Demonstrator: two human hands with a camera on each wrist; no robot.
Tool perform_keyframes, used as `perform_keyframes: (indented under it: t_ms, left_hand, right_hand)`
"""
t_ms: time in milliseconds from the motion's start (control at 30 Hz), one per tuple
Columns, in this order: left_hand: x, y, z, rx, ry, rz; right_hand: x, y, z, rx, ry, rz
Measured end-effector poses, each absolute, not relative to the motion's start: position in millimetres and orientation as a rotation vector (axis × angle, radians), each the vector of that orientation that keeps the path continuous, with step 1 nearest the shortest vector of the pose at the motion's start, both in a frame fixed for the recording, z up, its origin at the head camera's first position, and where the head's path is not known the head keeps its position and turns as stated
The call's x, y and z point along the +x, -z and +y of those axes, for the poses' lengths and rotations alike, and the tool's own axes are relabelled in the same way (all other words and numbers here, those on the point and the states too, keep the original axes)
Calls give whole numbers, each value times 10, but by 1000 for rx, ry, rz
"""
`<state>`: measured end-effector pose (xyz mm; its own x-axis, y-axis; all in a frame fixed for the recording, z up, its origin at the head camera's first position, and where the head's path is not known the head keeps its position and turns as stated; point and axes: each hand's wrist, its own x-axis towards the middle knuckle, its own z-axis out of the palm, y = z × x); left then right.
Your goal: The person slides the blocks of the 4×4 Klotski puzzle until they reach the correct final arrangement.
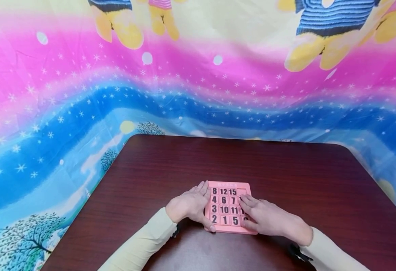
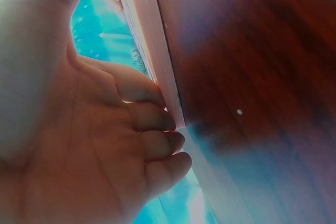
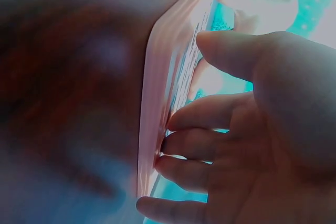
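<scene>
A pink sliding number puzzle point(image 1: 224, 205) lies flat on the table, its numbered tiles in rows inside a raised frame. The top row reads 8, 12, 15, with a gap at its right end. My left hand point(image 1: 189, 205) holds the puzzle's left side, fingers along the upper edge and thumb at the near left corner. Over the right column lies my right hand point(image 1: 269, 215), its extended fingertips on the tiles and covering some numbers. In the right wrist view, the fingers point(image 3: 191, 142) reach the puzzle's pink side point(image 3: 157, 77) with the thumb above the tiles.
The dark brown wooden table point(image 1: 171, 162) has rounded far corners. Behind it and along both sides hangs a colourful cloth point(image 1: 198, 86) with snowflakes, trees and cartoon figures. Pale sleeves point(image 1: 143, 241) cover both forearms, with a dark band point(image 1: 299, 253) at the right wrist.
</scene>
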<state>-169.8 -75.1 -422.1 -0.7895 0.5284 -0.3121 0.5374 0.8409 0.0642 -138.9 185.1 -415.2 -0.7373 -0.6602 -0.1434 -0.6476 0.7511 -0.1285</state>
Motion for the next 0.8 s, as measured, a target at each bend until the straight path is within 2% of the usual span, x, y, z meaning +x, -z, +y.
perform_keyframes:
  t_ms: [300,567,800]
  left_hand:
    - [-1682,4214,-759,785,26,2693]
    - [-1692,4215,-761,784,32,2692]
    - [-1699,4220,-760,812,41,2697]
  right_hand:
    - [-1337,4113,1849,-1024,116,2728]
    - [-1488,4056,1800,-1089,145,2727]
    - [-1606,4074,1705,-967,165,2701]
